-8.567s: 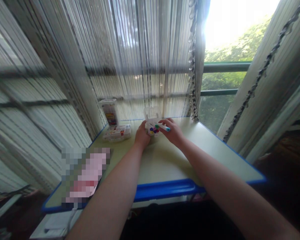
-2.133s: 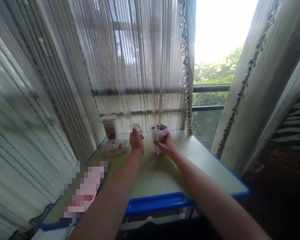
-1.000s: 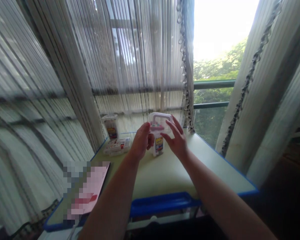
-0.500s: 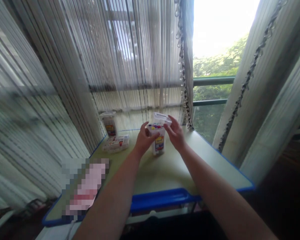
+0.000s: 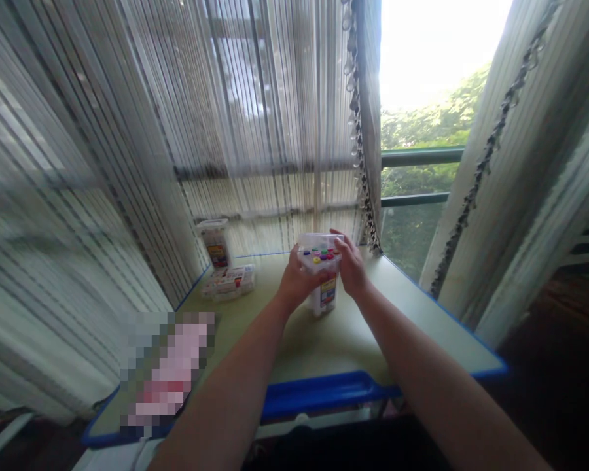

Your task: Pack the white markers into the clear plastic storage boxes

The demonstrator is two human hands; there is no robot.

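Observation:
A clear plastic marker box (image 5: 328,293) with a yellow, red and blue label is held upright over the table. Round coloured marker caps (image 5: 322,255) fill its top. Its clear lid (image 5: 317,239) is raised at the back of the opening. My left hand (image 5: 297,278) wraps the box's left side, thumb across the front above the label. At the upper right corner, my right hand (image 5: 352,265) grips the lid's edge, with its thumb near the caps. Some fingers of both hands are hidden behind the box.
A second clear box (image 5: 214,245) with a similar label stands at the table's back left. In front of it lies a flat clear case (image 5: 230,281). A pixelated pink item (image 5: 177,360) is at the left. The table (image 5: 412,327) has a blue rim; string curtains (image 5: 275,131) hang behind.
The box has moved slightly right and tilted toward me, so more of the caps show. The lid has swung further back, and my right hand sits closer to the box's side.

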